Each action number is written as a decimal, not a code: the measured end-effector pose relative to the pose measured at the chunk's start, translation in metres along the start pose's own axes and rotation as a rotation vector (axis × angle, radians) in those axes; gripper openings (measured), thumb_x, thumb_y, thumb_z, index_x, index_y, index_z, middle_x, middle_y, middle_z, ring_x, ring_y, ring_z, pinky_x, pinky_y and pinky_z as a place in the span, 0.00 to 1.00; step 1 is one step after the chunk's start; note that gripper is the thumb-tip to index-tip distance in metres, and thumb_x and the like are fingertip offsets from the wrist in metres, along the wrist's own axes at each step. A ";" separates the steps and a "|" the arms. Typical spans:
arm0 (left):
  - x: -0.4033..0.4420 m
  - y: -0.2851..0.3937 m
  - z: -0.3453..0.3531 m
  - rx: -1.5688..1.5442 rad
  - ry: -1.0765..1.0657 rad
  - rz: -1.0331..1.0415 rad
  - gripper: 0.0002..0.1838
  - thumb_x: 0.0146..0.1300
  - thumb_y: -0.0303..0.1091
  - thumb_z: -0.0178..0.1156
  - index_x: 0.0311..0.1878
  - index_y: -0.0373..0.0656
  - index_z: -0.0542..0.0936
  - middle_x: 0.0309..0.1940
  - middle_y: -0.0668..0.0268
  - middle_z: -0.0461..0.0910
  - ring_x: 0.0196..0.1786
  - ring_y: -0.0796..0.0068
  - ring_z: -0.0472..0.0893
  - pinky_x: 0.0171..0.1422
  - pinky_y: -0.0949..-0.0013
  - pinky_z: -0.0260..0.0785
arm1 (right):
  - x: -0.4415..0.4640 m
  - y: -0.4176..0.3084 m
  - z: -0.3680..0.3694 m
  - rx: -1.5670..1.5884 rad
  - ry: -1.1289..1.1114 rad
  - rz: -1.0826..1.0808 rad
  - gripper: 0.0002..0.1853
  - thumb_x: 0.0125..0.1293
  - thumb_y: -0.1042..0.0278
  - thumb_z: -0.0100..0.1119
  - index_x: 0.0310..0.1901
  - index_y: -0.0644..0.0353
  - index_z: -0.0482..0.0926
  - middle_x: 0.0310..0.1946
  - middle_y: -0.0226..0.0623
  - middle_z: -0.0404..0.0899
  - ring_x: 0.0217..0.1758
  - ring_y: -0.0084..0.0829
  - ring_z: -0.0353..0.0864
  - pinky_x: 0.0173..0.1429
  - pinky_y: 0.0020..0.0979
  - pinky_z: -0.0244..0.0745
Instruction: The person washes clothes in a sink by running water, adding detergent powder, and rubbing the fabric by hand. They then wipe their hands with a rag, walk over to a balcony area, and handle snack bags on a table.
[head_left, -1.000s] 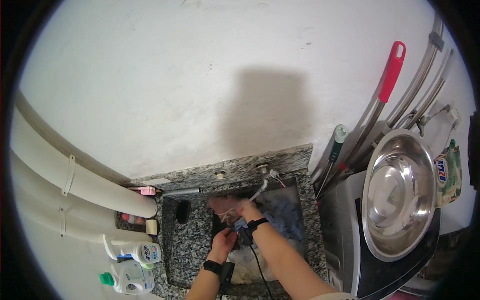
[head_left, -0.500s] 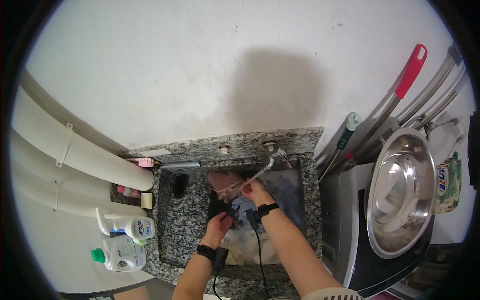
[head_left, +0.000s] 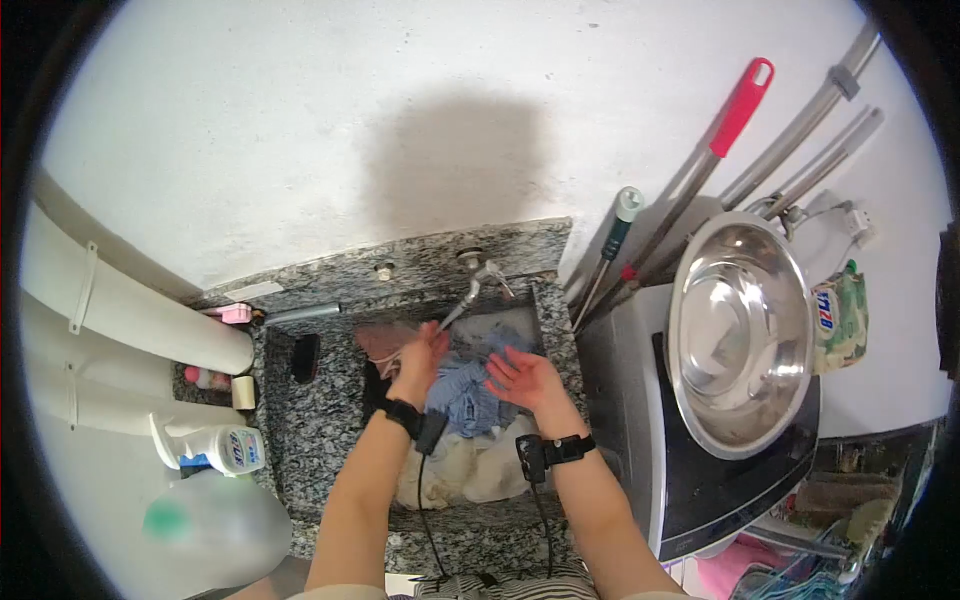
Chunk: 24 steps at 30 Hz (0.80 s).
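Note:
My left hand (head_left: 422,358) is by the mouth of the metal tap (head_left: 470,298), fingers extended and open, beside a pinkish garment (head_left: 384,342). Over the right part of the sink, my right hand (head_left: 526,380) is open with its fingers spread and nothing in it. Between the two hands lies a bunched blue garment (head_left: 462,395). Cream-coloured cloth (head_left: 485,465) fills the near side of the granite sink (head_left: 318,440). Whitish, cloudy water shows behind the blue garment. A dark cloth is partly hidden by my left wrist.
A steel basin (head_left: 690,400) stands on a dark-topped appliance (head_left: 655,515) at right. Mop handles, one with a red grip (head_left: 742,108), lean behind it. At left are a spray bottle (head_left: 215,448) and white pipes (head_left: 150,300). A camouflage-patterned detergent bag (head_left: 842,320) hangs on the wall.
My left hand has moved up to the tap's mouth. My right hand has left the tap and moved right, fingers now spread. The whole view has shifted rightward.

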<state>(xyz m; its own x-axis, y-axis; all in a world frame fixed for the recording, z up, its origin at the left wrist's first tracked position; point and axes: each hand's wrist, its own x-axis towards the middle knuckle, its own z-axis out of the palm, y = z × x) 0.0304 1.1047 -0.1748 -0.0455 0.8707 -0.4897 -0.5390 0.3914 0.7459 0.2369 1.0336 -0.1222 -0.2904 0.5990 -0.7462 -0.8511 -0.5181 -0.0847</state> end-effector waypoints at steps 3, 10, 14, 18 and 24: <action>0.035 0.004 -0.015 -0.152 0.089 -0.100 0.18 0.69 0.39 0.47 0.52 0.34 0.72 0.38 0.64 0.77 0.43 0.72 0.75 0.40 0.72 0.68 | -0.028 -0.014 -0.002 0.160 -0.106 0.055 0.12 0.58 0.70 0.54 0.45 0.55 0.76 0.58 0.40 0.68 0.65 0.38 0.62 0.66 0.54 0.54; 0.004 0.003 -0.039 1.009 -0.214 -0.037 0.15 0.63 0.32 0.51 0.51 0.37 0.72 0.34 0.57 0.78 0.40 0.64 0.78 0.37 0.57 0.69 | -0.033 -0.017 -0.022 0.342 -0.078 0.001 0.11 0.60 0.68 0.51 0.43 0.58 0.77 0.59 0.44 0.66 0.66 0.42 0.59 0.67 0.52 0.52; -0.112 -0.005 -0.025 1.915 -0.143 0.693 0.25 0.59 0.36 0.55 0.60 0.40 0.67 0.62 0.50 0.61 0.66 0.53 0.60 0.60 0.45 0.59 | -0.028 -0.010 -0.025 0.386 0.051 0.018 0.12 0.63 0.65 0.47 0.44 0.60 0.75 0.61 0.46 0.63 0.67 0.42 0.58 0.68 0.51 0.51; -0.219 0.021 0.010 1.483 -0.444 0.759 0.31 0.57 0.40 0.59 0.62 0.39 0.64 0.65 0.53 0.60 0.69 0.51 0.56 0.67 0.49 0.53 | -0.018 -0.003 -0.039 0.576 0.078 0.070 0.11 0.66 0.64 0.44 0.43 0.61 0.71 0.61 0.48 0.61 0.66 0.44 0.58 0.68 0.51 0.51; -0.275 -0.012 0.044 0.974 -0.444 0.486 0.29 0.51 0.38 0.66 0.55 0.37 0.71 0.46 0.58 0.74 0.50 0.62 0.70 0.55 0.62 0.63 | -0.037 0.011 -0.027 0.766 0.082 0.059 0.08 0.65 0.64 0.44 0.38 0.59 0.70 0.57 0.46 0.64 0.62 0.44 0.61 0.62 0.52 0.56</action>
<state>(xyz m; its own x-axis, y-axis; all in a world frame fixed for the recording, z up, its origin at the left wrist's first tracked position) 0.0867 0.8739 -0.0291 0.3316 0.9434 -0.0023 0.3339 -0.1151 0.9356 0.2499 0.9892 -0.1134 -0.3371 0.5205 -0.7845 -0.9089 0.0372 0.4153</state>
